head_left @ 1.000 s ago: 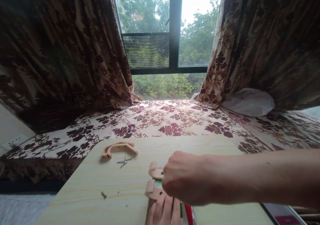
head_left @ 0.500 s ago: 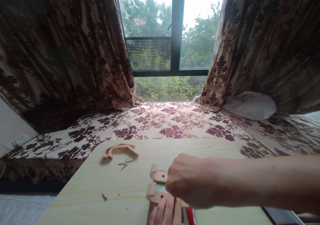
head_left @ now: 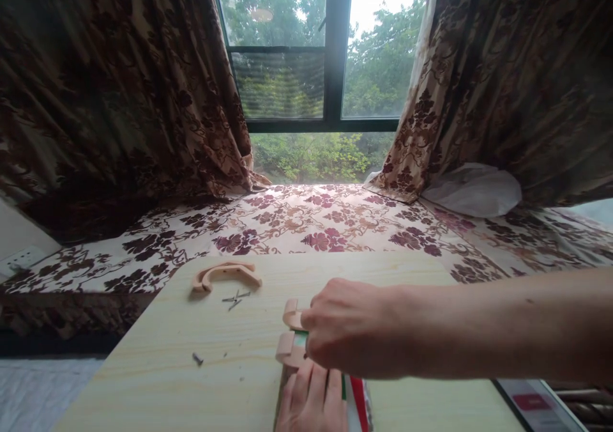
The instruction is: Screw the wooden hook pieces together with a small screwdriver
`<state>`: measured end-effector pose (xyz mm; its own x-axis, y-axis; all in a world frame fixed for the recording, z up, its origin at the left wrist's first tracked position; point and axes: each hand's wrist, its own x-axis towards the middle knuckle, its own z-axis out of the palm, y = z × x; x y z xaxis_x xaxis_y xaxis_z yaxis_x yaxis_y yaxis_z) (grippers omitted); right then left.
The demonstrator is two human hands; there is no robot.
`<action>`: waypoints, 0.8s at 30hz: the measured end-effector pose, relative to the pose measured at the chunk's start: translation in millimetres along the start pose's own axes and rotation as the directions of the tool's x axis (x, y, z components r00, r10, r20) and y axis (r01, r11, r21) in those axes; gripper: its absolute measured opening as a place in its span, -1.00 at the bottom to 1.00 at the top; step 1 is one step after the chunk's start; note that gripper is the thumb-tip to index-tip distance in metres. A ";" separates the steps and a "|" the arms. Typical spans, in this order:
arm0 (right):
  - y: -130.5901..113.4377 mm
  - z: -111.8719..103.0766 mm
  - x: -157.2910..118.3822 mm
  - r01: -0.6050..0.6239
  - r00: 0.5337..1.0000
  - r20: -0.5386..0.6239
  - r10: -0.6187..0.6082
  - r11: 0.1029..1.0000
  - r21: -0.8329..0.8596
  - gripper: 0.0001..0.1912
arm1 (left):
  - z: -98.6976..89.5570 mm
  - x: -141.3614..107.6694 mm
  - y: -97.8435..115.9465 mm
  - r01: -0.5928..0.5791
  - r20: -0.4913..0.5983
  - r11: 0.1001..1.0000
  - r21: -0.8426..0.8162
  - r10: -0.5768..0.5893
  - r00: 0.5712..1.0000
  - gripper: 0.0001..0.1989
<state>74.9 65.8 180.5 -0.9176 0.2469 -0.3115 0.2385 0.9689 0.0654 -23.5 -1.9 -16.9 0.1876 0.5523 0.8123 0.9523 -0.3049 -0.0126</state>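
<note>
Two curved light-wood pieces, a far one and a near one, lie side by side on a box with green, white and red print. My left hand lies on the box and the near piece, its fingers stretched forward. Over both pieces, my right hand is closed with its fingers curled down; what it holds, if anything, is hidden beneath it. The right ends of the wood pieces are covered by my hands.
On the pale wooden table, two more curved wood pieces lie at the back left beside several screws. A single screw lies nearer. A dark-edged device sits at the lower right.
The view has tilted down slightly. My right hand has shifted a little left over the wood pieces, covering the far piece's hole. My left hand remains on the box.
</note>
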 end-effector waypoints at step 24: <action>18.2 9.9 -5.8 -0.126 0.991 -0.043 0.128 0.991 0.041 -0.91 | -10.5 -1.5 -3.1 -0.047 0.128 0.999 -0.022 0.050 0.990 -0.70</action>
<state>87.6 81.8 174.1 -0.8925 0.3689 -0.2593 0.3650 0.9287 0.0652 -29.3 -9.9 -12.0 0.2642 0.6314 0.7291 0.9368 -0.3477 -0.0383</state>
